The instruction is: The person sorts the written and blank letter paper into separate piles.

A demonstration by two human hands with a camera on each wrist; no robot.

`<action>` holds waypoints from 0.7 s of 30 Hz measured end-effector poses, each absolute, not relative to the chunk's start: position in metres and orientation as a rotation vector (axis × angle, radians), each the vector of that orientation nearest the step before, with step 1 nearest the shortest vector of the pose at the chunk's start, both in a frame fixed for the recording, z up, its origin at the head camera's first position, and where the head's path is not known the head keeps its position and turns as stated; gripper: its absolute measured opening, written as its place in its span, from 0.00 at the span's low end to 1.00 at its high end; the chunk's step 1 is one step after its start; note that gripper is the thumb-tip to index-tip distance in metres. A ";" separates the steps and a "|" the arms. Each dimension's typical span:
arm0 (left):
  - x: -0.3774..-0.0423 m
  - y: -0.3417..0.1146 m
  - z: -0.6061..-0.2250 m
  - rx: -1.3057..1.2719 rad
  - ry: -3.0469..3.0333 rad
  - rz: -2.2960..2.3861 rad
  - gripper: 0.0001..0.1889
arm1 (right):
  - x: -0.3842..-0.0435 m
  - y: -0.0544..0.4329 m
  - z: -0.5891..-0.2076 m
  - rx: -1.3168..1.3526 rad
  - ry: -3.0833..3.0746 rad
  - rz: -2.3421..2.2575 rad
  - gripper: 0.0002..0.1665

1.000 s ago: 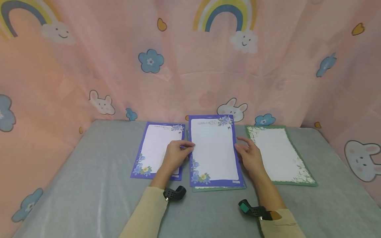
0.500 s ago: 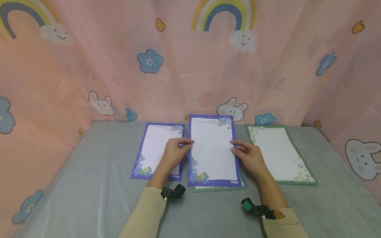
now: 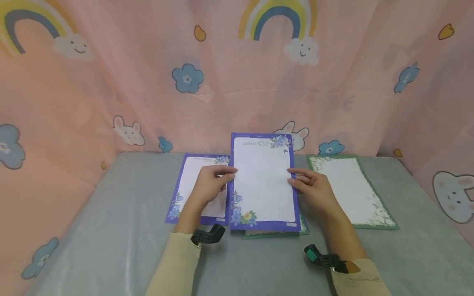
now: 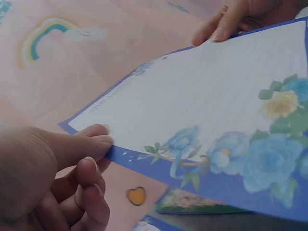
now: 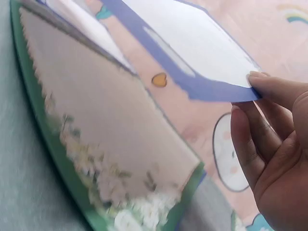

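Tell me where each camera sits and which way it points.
Head: worn on the head, facing forward and down at the held purple-bordered sheet; left hand, right hand and beige sleeves show.
Left wrist: worn there, looking across that sheet; the left hand and part of the right show.
Right wrist: worn there, looking at the sheet's corner and a green-bordered sheet; only the right hand shows.
Shared: both wrist views include the held sheet and right hand.

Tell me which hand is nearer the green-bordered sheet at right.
Right. In the head view, the right hand overlaps the left edge of the green-bordered sheet. The left hand is farther off, pinching the left edge of the raised purple-bordered sheet.
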State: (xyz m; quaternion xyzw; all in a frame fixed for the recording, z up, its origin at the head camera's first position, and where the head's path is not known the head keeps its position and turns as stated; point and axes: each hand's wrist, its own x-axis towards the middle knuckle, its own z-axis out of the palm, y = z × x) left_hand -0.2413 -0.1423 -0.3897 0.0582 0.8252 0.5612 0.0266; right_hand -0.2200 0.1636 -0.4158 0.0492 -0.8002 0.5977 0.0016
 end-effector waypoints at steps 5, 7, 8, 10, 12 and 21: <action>-0.235 -0.154 -0.375 0.135 2.594 1.708 0.09 | -0.218 0.156 -0.408 0.329 -2.452 1.889 0.26; -0.234 -0.157 -0.370 0.115 2.622 1.680 0.09 | -0.218 0.152 -0.407 0.362 -2.446 1.890 0.25; -0.233 -0.159 -0.367 0.105 2.633 1.666 0.09 | -0.218 0.149 -0.407 0.369 -2.452 1.879 0.24; -0.231 -0.162 -0.363 0.100 2.647 1.637 0.09 | -0.218 0.145 -0.407 0.369 -2.462 1.861 0.24; -0.230 -0.164 -0.360 0.106 2.652 1.611 0.09 | -0.216 0.142 -0.406 0.350 -2.476 1.845 0.24; -0.220 -0.174 -0.346 0.132 2.715 1.577 0.09 | -0.210 0.130 -0.395 0.329 -2.487 1.820 0.25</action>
